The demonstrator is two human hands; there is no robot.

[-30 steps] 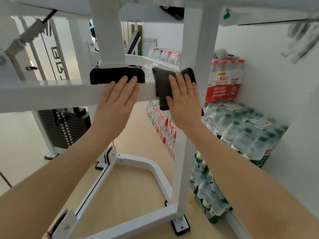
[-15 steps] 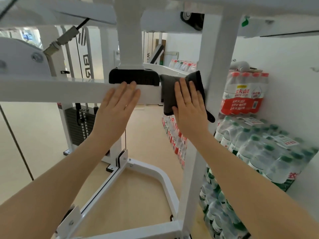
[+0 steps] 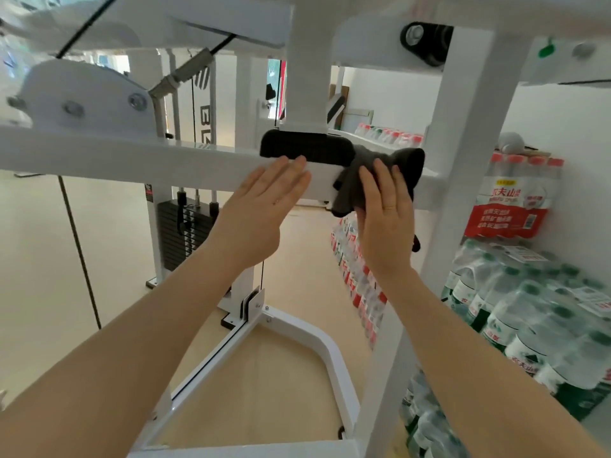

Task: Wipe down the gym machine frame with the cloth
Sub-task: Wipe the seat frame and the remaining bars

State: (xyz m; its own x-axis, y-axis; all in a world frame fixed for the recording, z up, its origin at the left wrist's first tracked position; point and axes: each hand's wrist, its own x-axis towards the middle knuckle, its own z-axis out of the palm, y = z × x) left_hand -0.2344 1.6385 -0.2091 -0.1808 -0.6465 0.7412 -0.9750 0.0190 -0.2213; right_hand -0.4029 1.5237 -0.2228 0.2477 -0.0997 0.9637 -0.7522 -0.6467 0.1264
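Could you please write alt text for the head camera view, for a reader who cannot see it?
A right hand presses a dark grey cloth flat against a white horizontal bar of a gym machine frame, while the left hand rests open on the bar beside it. Shrink-wrapped packs of water bottles are stacked at the right.

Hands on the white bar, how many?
2. The open left hand rests flat on the white metal crossbar; the right hand presses the dark grey cloth against it.

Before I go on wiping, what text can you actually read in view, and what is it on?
"农夫山" plus a blurred last character: red-and-white label on the upper water bottle pack.
"B": partial vertical lettering on the white machine upright; the rest is unclear.
Labels on the lower green-capped bottles: too blurred to read.
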